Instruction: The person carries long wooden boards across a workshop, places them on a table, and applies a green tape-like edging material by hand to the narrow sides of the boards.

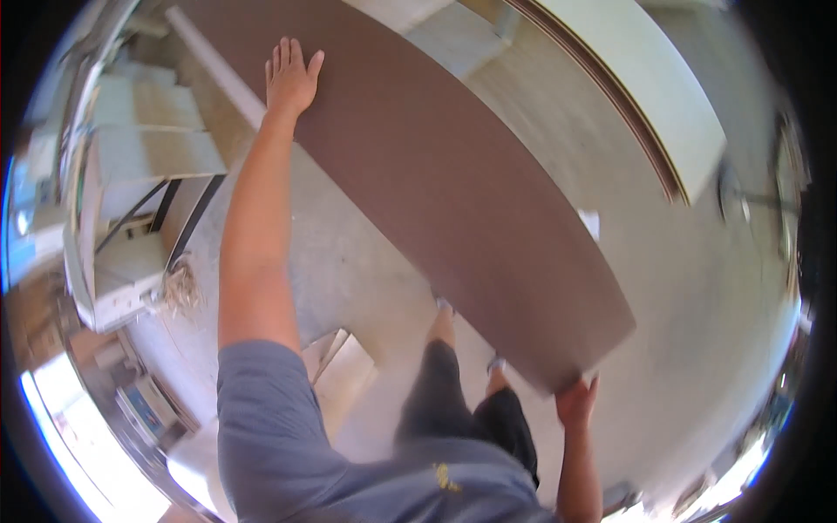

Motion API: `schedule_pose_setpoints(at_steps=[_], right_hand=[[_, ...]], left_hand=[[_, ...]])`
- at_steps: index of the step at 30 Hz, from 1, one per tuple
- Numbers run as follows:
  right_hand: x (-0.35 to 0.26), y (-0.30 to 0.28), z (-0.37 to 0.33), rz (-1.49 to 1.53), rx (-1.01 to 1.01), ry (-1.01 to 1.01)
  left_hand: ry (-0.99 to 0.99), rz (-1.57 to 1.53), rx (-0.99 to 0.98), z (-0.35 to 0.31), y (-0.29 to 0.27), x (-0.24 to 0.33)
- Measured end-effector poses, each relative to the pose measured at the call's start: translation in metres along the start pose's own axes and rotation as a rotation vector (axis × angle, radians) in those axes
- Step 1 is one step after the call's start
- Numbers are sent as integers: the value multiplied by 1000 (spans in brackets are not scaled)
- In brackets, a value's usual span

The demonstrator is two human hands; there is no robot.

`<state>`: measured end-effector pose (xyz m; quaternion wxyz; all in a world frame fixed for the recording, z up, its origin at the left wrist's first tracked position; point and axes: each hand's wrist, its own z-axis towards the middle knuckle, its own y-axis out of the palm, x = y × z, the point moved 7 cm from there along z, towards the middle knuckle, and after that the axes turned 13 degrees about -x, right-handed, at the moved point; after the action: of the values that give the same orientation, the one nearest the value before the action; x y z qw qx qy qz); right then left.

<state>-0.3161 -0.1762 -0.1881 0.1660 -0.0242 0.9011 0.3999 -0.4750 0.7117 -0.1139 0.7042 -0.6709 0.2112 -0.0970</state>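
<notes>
A long dark brown board (436, 200) stretches from the upper left down to the lower right, its near end in front of my legs. My left hand (293, 83) lies flat on its face close to the left edge, fingers stretched out. At the near right corner, my right hand (577, 403) grips the board's end from below. Some of that hand's fingers are hidden behind the corner. The board's far end runs out of the picture at the top.
Brown-edged pale panels (649, 87) stand at the upper right. On the left is a pale bench with dark braces (179, 209), with a heap of shavings (181, 289) beside it. Pale offcuts (342, 366) lie on the concrete floor (340, 253) left of my legs.
</notes>
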Motion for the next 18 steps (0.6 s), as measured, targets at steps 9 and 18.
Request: schedule_pose_setpoints(at_steps=[9,18], right_hand=[[-35,-32,-51,183,369,-79],[-159,-67,-153,-163,286,-608]], left_hand=[[788,-194,-43,-235,-39,353],[1896,-559,-1207,-791,-69,544]])
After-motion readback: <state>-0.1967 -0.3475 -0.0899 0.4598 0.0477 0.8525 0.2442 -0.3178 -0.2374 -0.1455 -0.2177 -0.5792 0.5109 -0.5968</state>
